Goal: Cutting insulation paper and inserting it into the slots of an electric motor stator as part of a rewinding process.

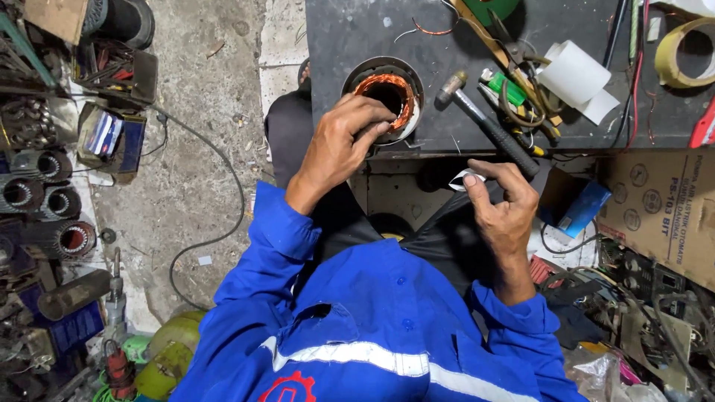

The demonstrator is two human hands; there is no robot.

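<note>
1. Stator (389,93) with copper windings sits at the near edge of the dark counter (350,30).
2. Left hand (339,145) rests on its rim, fingers (372,119) curled against it.
3. Right hand (506,205) pinches a small white strip (465,179), below the counter edge.
4. Hammer (484,123) lies just right of the stator.

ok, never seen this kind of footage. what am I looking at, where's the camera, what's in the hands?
One picture, from a camera on the person's head, looking down past a blue jacket. No machine: two bare hands. The left hand grips a round motor stator with copper windings, at the edge of a dark bench. The right hand pinches a small white strip. On the bench: a hammer, a white paper roll, a tape roll, wires. More stators lie on the floor to the left, a cardboard box to the right.
</note>
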